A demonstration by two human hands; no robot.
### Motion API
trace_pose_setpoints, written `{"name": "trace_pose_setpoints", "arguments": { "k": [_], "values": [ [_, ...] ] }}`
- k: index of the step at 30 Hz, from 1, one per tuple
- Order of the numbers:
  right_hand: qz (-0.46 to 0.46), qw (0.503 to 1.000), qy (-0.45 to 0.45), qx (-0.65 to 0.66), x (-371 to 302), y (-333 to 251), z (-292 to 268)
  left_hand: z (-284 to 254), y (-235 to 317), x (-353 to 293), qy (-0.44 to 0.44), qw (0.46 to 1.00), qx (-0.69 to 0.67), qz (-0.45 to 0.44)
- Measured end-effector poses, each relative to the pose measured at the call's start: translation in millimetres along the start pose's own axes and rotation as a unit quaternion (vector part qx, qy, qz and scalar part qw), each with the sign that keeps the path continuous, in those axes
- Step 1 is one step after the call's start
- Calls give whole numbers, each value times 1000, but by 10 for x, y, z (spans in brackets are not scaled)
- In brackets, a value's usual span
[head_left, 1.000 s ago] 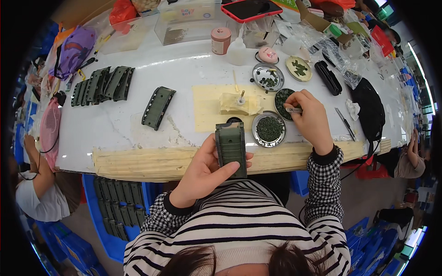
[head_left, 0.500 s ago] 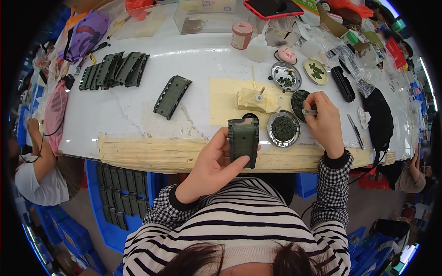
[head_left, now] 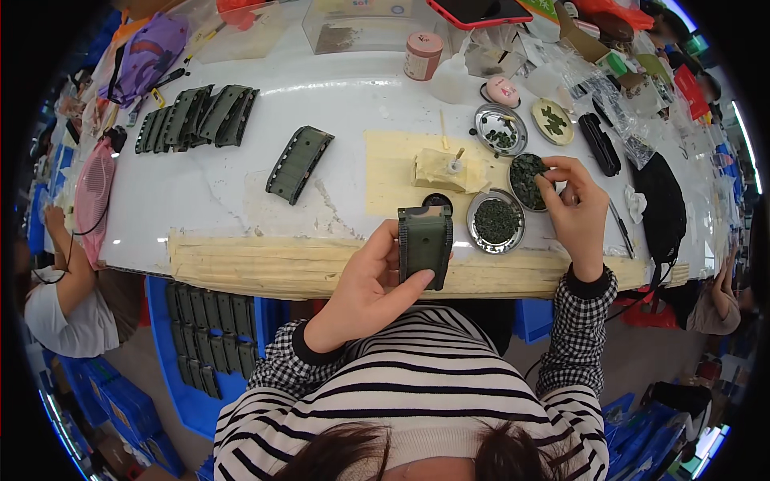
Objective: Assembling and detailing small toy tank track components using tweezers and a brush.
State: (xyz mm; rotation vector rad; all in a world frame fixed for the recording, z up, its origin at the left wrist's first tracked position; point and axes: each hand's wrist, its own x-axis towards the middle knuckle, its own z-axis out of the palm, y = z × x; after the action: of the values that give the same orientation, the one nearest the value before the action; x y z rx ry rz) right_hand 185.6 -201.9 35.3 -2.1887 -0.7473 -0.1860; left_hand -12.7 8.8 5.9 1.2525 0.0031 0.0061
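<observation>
My left hand (head_left: 361,301) is closed around a dark green, curved plastic casing (head_left: 425,244), held upright over the table's front edge with the thumb on its lower face. To the right, my right hand (head_left: 579,204) has thumb and forefinger pinched together at the edge of a round dish of small dark green pieces (head_left: 525,180). Whatever lies between those fingertips is too small to make out. Just left of this hand sits a metal dish of finer green bits (head_left: 496,222). A small black round cap (head_left: 437,200) is partly hidden behind the casing.
One more casing (head_left: 298,164) lies left of centre, and several sit in a row (head_left: 196,119) farther left. A yellow taped block with an upright pin (head_left: 449,170) stands mid-table. Beyond are a metal dish (head_left: 499,130), a cream lid (head_left: 552,122) and a white squeeze bottle (head_left: 451,80).
My right hand has shifted slightly right and turned, its fingertips now at the dish's edge; the small grey object seen at its fingers no longer shows there. My left hand keeps the casing nearly still.
</observation>
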Motion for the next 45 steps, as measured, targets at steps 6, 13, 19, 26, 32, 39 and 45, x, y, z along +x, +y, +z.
{"name": "trace_pose_setpoints", "arguments": {
  "k": [6, 13, 19, 26, 32, 39, 45],
  "values": [
    [14, 982, -20, 186, -222, -275, 32, 60, 33, 27, 23, 999, -38, 4],
    [-32, 963, -57, 263, -318, -548, 204, 95, 46, 25, 24, 998, -58, -1],
    [-32, 969, -60, 237, -366, -728, 279, 59, 31, -1, 19, 1000, -21, 4],
    [-46, 979, -86, 179, -324, -807, 255, 37, -32, -41, 33, 996, 86, 9],
    [-169, 980, -52, 90, -254, -879, 292, 73, 64, -59, 78, 975, 210, 7],
    [-274, 960, -57, 9, -224, -793, 319, 97, -47, -31, 110, 956, 254, 98],
    [-319, 942, -62, -81, -233, -820, 277, 99, -10, -33, 100, 945, 295, 96]
  ]
}}
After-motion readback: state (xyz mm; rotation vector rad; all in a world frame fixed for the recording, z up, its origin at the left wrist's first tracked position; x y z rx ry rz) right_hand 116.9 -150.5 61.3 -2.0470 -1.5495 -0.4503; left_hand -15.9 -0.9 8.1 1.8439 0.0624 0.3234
